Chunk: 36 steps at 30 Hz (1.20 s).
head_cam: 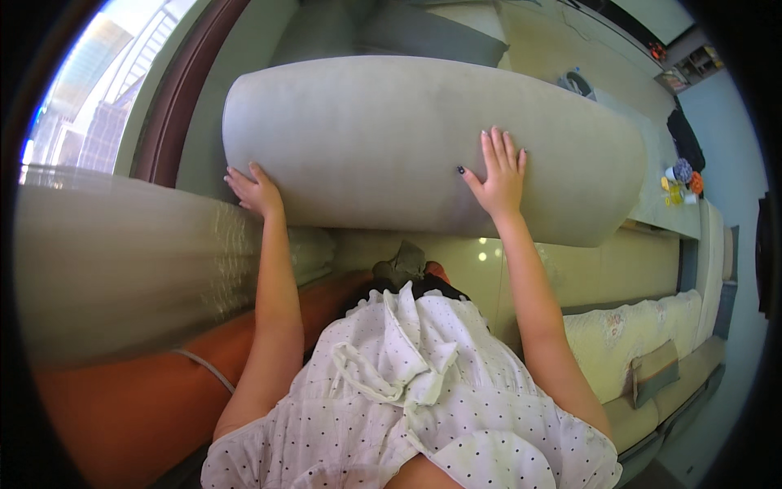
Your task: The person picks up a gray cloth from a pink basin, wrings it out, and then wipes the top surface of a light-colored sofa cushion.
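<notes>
A large grey-beige upholstered sofa cushion (372, 140) spans the view in front of me, its long side running left to right. My left hand (258, 191) touches its near left corner, the thumb on the fabric and the other fingers at the end edge; the underside is hidden. Flat on the cushion's upper surface, right of the middle, lies my right hand (504, 174) with its fingers spread. Under the near edge, tiled floor (476, 269) shows, along with my feet and a grey cloth-like thing (409, 258).
On my left stand a plastic-wrapped bulky item (122, 257) and an orange surface (140, 409) with a grey cord (208, 367). A covered sofa (629, 330) lines the right. Beyond the cushion are a table (666, 211) with small items, a bin (576, 82) and a window (91, 91).
</notes>
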{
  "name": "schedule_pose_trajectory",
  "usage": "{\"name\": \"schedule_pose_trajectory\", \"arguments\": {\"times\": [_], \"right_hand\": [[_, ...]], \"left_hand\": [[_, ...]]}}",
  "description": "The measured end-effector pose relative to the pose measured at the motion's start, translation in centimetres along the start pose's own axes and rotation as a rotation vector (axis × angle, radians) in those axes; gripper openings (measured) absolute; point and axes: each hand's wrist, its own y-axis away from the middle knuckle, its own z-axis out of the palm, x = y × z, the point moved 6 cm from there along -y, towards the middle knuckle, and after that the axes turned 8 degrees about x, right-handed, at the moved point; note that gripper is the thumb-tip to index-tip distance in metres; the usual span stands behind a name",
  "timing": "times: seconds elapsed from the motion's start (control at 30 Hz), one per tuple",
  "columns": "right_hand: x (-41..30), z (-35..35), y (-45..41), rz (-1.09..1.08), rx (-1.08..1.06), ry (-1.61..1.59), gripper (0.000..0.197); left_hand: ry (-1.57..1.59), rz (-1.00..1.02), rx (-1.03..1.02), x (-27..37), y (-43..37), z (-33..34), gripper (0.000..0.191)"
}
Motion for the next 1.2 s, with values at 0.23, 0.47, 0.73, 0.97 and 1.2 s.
{"name": "schedule_pose_trajectory", "arguments": {"times": [0.23,0.47,0.73,0.97,1.2], "right_hand": [[-0.5,-0.3,-0.1,-0.036,0.027,0.096,0.065],[-0.4,-0.6,2.0,-0.063,0.082,0.112,0.065],[-0.7,-0.6,2.1,-0.087,0.075,0.076,0.063],[-1.5,-1.6,3.1,-0.118,0.024,-0.008,0.064],[-1.7,-2.3,6.1,-0.14,-0.037,-0.038,0.068]], "left_hand": [[0.07,0.025,0.011,-0.6,0.0,0.0,0.062],[0.089,0.275,0.015,1.6,4.2,-1.5,0.063],[0.051,0.524,-0.173,3.9,15.6,-0.7,0.065],[-0.007,0.482,-0.184,6.0,21.1,-1.3,0.066],[-0.059,0.423,-0.196,5.4,24.2,-3.6,0.067]]}}
